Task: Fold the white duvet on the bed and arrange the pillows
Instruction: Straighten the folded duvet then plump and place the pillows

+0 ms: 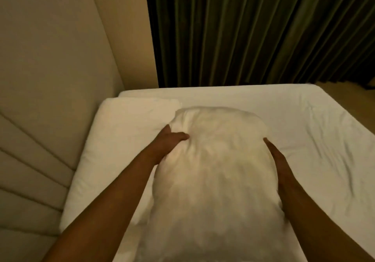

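At nine o'clock a padded beige headboard (40,99) with stitched panels; beside it a flat white pillow (121,139). The left hand (172,139) grips a plump pillow (213,170), thumb dug in. Its long axis runs six to twelve, on the wrinkled sheet (304,139). The right hand (278,156) presses its side, fingers straight, together. Pleated dark curtain (253,28) at twelve to two.

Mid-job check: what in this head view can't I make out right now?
- Held pillow: motion-blurred; its near end is cut off by the bottom edge.
- Left hand: fingers hidden behind the pillow, only the thumb shows.
- Right hand: palm side hidden against the pillow.
- Second pillow: its right part is covered by the held pillow.
- Duvet: not in view.
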